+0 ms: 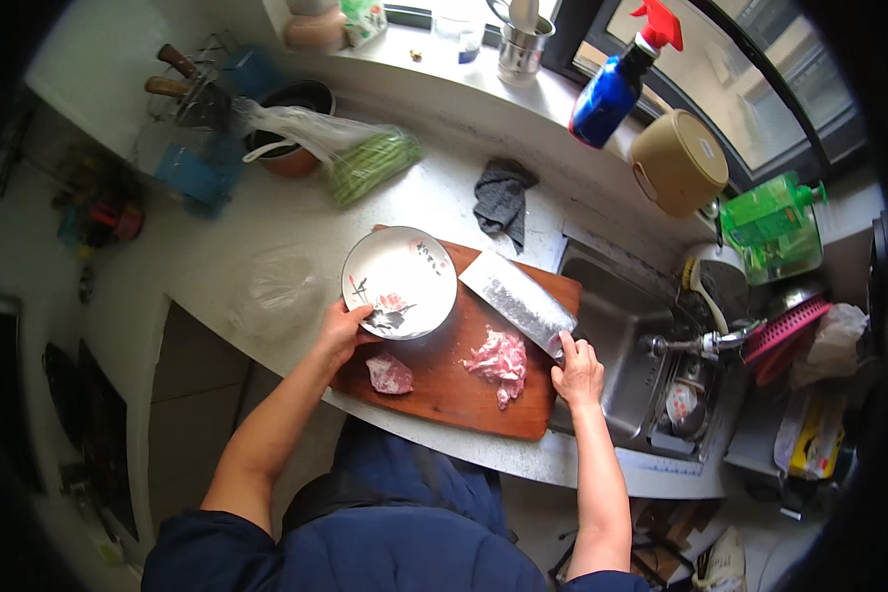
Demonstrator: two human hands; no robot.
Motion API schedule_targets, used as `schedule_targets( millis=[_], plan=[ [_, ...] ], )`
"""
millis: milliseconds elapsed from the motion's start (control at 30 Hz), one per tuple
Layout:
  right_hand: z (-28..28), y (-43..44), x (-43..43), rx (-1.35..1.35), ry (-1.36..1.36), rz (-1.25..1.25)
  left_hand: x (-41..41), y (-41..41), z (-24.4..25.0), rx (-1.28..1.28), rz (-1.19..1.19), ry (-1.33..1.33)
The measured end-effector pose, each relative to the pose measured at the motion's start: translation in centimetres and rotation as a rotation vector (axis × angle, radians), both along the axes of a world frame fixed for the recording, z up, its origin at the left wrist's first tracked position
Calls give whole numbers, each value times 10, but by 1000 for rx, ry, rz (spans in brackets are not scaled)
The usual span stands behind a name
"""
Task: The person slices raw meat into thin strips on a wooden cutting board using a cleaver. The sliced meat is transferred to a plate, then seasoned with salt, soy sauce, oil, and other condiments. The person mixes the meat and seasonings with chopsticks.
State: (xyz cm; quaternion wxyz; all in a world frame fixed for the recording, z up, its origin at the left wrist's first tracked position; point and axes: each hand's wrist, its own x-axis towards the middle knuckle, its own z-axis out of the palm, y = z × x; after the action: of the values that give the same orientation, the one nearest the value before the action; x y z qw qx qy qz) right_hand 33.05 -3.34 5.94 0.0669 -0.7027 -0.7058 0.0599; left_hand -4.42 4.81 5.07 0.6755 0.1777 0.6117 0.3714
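My left hand (346,333) grips the near-left rim of a white plate (399,274) painted with a red flower and dark leaves. Nothing lies on the plate, which is over the far-left part of a wooden cutting board (444,403). In my right hand (579,370) is a cleaver (518,300), its broad wet blade pointing away and to the left over the board. Its handle is mostly hidden by my fingers. Sliced raw meat (499,366) forms a small pile near the cleaver. A solid piece of raw meat (390,373) rests below the plate.
Right of the board is a steel sink (618,311) with a faucet (707,342). A dark grey cloth (505,200), bagged green vegetables (374,164) and a pot (288,152) lie farther back. A clear plastic bag (277,281) is at left. A blue spray bottle (608,96) stands on the sill.
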Motion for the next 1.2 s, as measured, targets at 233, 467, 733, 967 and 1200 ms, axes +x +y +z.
schedule_targets(
  millis=[233, 467, 733, 967, 1200],
  plan=[
    [16, -118, -12, -80, 1094, -764, 9, 23, -10, 323, -379, 780],
    [-13, -205, -105, -58, 1878, -1078, 79, -40, 16, 1007, -762, 623],
    [-45, -179, -141, -50, 1983, -1056, 164, -31, -47, 1145, -893, 725],
    [-38, -124, -150, -178, 1957, -923, 182, -41, -42, 1274, -871, 615],
    [-8, -103, -154, -219, 1877, -844, 173, -32, -20, 1286, -629, 495]
  ],
)
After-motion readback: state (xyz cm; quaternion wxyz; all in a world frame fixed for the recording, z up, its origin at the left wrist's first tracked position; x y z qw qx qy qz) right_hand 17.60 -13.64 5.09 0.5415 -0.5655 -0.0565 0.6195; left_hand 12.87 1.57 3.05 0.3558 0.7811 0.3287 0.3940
